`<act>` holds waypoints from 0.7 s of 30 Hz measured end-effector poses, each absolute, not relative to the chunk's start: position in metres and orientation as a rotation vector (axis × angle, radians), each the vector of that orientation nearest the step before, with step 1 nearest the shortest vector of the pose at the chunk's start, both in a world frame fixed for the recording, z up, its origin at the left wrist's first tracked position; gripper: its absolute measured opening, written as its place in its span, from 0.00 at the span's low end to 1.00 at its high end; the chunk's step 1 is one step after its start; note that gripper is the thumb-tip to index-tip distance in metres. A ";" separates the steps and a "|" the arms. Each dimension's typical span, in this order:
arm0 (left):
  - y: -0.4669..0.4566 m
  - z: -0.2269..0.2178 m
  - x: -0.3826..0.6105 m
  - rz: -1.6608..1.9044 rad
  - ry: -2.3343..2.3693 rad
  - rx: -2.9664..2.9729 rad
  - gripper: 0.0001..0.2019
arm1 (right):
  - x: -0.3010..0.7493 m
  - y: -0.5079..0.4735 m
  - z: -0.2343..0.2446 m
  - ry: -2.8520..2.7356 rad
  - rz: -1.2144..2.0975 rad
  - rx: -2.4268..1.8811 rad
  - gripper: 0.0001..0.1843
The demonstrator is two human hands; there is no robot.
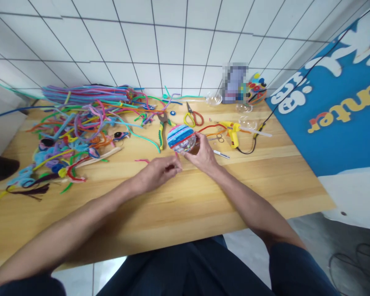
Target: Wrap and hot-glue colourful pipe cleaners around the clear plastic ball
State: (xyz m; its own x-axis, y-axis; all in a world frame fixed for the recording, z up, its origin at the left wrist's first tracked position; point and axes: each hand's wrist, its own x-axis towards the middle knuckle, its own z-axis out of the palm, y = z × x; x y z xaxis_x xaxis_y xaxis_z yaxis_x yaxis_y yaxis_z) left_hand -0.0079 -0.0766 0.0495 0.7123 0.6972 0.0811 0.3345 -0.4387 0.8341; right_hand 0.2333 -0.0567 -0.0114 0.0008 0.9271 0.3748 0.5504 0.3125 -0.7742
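My right hand (203, 155) is wrapped round the side of a clear ball (185, 144), holding it above the table. Rows of blue, pink and red pipe cleaner cover the ball's upper part; the lower part is see-through. Just below and left of it, my left hand (160, 172) is closed in a pinch. A thin red pipe cleaner (176, 155) runs from the ball to its fingertips, and a reddish end (141, 160) shows behind that hand. Beyond the ball lie green-and-yellow pliers (161, 129) and scissors (193, 117) with yellow and red handles.
A tangled heap of pipe cleaners (70, 135) covers the table's left, with a bundle (89, 94) behind it. On the right lie a yellow glue gun (233, 133) with its cord, a white pen (221, 154), small scissors (219, 137) and clear domes (247, 122). A tiled wall (169, 45) stands behind.
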 end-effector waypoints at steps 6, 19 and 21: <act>-0.042 0.084 -0.013 0.945 0.799 1.520 0.19 | 0.233 -0.056 -0.014 -1.669 0.512 -1.321 0.50; 0.047 0.129 0.026 1.192 1.046 1.542 0.27 | 0.228 -0.060 -0.014 -1.657 0.482 -1.322 0.46; 0.069 0.133 0.052 1.120 1.119 1.604 0.27 | 0.227 -0.060 -0.014 -1.650 0.504 -1.318 0.46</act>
State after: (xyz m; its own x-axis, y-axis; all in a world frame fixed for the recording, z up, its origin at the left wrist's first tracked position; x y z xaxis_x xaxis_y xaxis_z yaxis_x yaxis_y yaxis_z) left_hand 0.0522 0.0687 0.1330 0.1954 0.9618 0.1917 0.1913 -0.2290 0.9544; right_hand 0.2272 -0.0600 -0.0143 0.0120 0.9135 0.4068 0.5299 0.3391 -0.7773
